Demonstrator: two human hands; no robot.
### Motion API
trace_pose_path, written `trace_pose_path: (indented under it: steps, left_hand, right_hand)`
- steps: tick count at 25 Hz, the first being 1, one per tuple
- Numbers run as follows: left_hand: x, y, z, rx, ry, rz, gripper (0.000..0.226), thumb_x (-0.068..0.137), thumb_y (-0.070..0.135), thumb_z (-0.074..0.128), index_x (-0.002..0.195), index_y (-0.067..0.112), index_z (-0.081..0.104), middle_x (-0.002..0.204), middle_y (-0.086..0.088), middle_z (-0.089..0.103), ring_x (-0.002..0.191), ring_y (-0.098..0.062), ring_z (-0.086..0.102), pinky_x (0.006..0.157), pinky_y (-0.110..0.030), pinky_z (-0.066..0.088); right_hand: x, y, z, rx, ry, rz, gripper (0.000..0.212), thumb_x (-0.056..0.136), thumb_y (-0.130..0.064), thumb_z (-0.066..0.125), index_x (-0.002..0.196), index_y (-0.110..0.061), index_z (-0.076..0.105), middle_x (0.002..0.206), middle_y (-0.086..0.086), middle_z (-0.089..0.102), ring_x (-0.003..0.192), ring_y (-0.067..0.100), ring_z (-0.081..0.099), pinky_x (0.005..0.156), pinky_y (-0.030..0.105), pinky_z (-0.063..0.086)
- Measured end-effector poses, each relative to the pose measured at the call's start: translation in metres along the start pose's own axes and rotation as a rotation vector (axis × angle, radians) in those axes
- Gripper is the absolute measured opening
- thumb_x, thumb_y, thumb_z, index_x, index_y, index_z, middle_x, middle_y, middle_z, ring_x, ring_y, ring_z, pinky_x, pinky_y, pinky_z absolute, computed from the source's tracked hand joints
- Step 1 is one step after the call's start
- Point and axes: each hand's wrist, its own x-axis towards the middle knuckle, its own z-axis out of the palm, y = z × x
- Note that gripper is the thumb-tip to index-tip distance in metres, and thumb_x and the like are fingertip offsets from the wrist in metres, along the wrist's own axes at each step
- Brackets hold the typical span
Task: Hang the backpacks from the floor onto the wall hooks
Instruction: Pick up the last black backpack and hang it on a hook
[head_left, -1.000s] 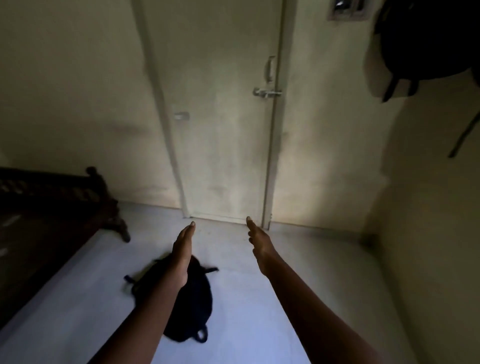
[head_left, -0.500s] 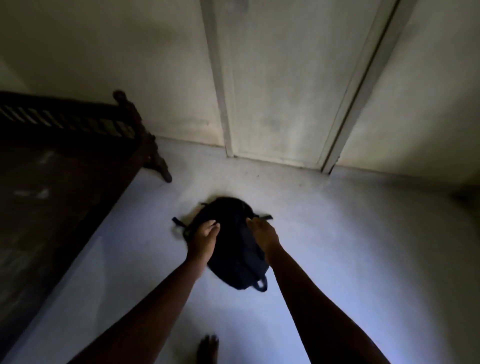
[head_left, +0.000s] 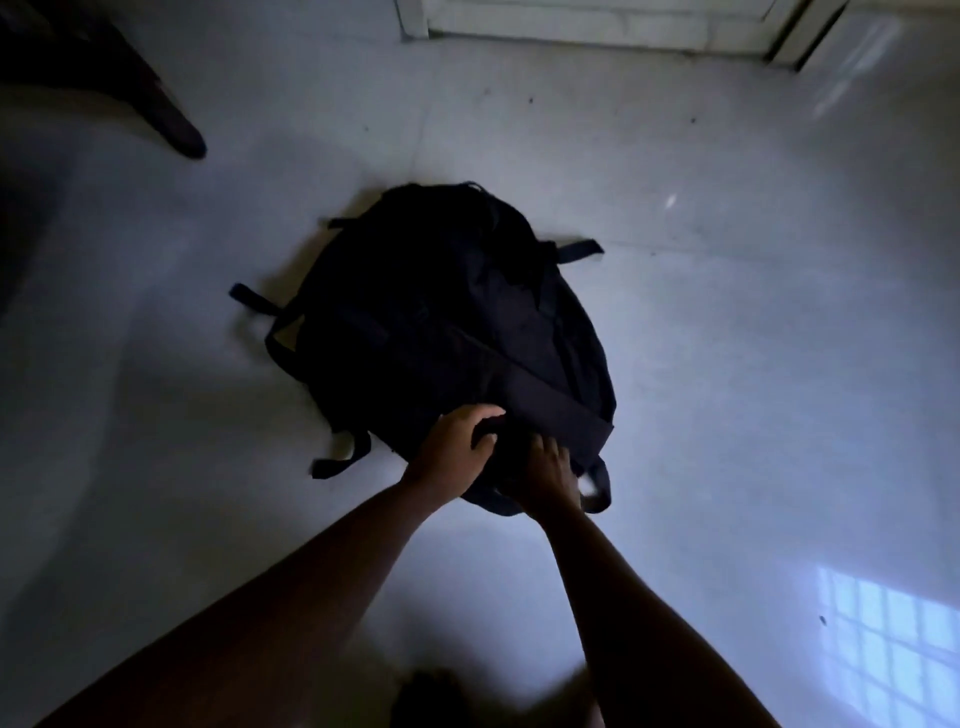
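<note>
Pale floor (head_left: 727, 364) is carrying the black backpack (head_left: 447, 322), its long axis running away from both hands. Left hand (head_left: 457, 452) and right hand (head_left: 550, 475) are closing their grip on its near, top end.

Matt black cloth backpack (head_left: 447, 322) (webbing straps) on a smooth, faintly glossy floor (head_left: 727, 364), possibly tile

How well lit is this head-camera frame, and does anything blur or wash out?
Head view: dim room; the black backpack reads as a near-featureless dark mass on the pale floor. A window-grid light patch glows bottom right. The left hand is better lit than the right hand; strap ends look slightly motion-blurred. Wide-angle bending at the edges.
</note>
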Motion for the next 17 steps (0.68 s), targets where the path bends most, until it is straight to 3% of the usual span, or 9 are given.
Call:
trace_pose_path:
  steps: [2,4,6,7,9,11,13,15,17]
  left_hand:
    - [0.013,-0.017,0.015,0.076,-0.067,0.069,0.048,0.088,0.013,0.056,0.135,0.016,0.046,0.143,-0.004,0.047,0.135,-0.02,0.04,0.115,-0.035,0.029]
    - [0.017,-0.022,0.013,0.308,-0.248,0.164,0.07,0.082,0.021,0.064,0.144,0.02,0.03,0.154,-0.001,0.029,0.144,-0.021,0.022,0.12,-0.045,0.014]
    - [0.014,-0.004,-0.005,0.611,-0.395,0.226,0.082,0.073,0.035,0.071,0.143,0.02,0.03,0.152,-0.001,0.031,0.143,-0.023,0.022,0.12,-0.045,0.006]
    - [0.008,0.013,-0.017,0.679,-0.382,0.245,0.074,0.071,0.041,0.071,0.134,0.017,0.042,0.141,-0.003,0.045,0.136,-0.024,0.034,0.118,-0.041,0.014]
    - [-0.009,0.057,-0.05,0.556,-0.276,0.238,0.049,0.074,0.045,0.068,0.11,0.013,0.058,0.112,-0.005,0.064,0.114,-0.023,0.055,0.097,-0.032,0.037]
    - [-0.033,0.103,-0.087,0.325,-0.221,0.199,0.038,0.079,0.033,0.067,0.11,0.012,0.063,0.109,-0.007,0.069,0.107,-0.024,0.061,0.085,-0.028,0.044]
    - [-0.056,0.145,-0.127,0.202,-0.166,0.212,0.035,0.082,0.02,0.065,0.116,0.015,0.064,0.113,-0.008,0.07,0.109,-0.022,0.062,0.088,-0.023,0.044]
    - [-0.081,0.185,-0.168,0.147,-0.086,0.232,0.034,0.083,0.014,0.063,0.116,0.012,0.065,0.113,-0.01,0.071,0.109,-0.023,0.063,0.087,-0.019,0.041]
    - [-0.105,0.217,-0.204,0.169,-0.002,0.24,0.028,0.085,0.016,0.062,0.11,0.004,0.066,0.104,-0.016,0.072,0.1,-0.028,0.066,0.078,-0.022,0.043]
  right_hand:
    - [0.015,0.007,0.006,0.072,-0.009,0.066,0.051,0.089,-0.026,0.051,0.137,-0.013,0.038,0.137,0.013,0.049,0.128,0.032,0.043,0.102,0.042,0.038]
    - [0.01,0.008,-0.011,0.211,-0.073,0.033,0.04,0.093,-0.024,0.049,0.13,-0.01,0.052,0.131,0.013,0.057,0.127,0.026,0.048,0.105,0.034,0.038]
    - [-0.013,0.001,-0.046,0.285,-0.138,-0.087,0.034,0.089,-0.016,0.058,0.121,-0.004,0.059,0.107,0.009,0.067,0.106,-0.004,0.06,0.091,0.01,0.043]
    - [-0.03,-0.005,-0.064,0.324,-0.133,-0.15,0.028,0.086,-0.011,0.063,0.113,-0.004,0.065,0.089,0.003,0.067,0.083,-0.015,0.06,0.073,0.0,0.041]
    - [-0.072,-0.021,-0.105,0.432,-0.042,-0.223,0.021,0.08,-0.008,0.067,0.101,-0.008,0.073,0.076,-0.004,0.065,0.067,-0.007,0.056,0.059,0.0,0.037]
    - [-0.117,-0.041,-0.139,0.536,0.061,-0.241,0.022,0.08,-0.006,0.064,0.098,-0.012,0.076,0.08,-0.008,0.066,0.069,-0.006,0.055,0.061,-0.001,0.037]
    - [-0.158,-0.062,-0.168,0.556,0.107,-0.249,0.027,0.084,-0.007,0.061,0.106,-0.016,0.073,0.095,-0.001,0.069,0.08,-0.005,0.058,0.064,-0.004,0.036]
    - [-0.197,-0.086,-0.198,0.569,0.158,-0.266,0.032,0.086,-0.011,0.058,0.114,-0.02,0.068,0.112,0.003,0.069,0.098,0.01,0.062,0.067,-0.003,0.037]
    - [-0.236,-0.106,-0.234,0.638,0.246,-0.253,0.033,0.086,-0.014,0.06,0.117,-0.022,0.067,0.115,0.001,0.07,0.105,0.013,0.063,0.075,0.004,0.04]
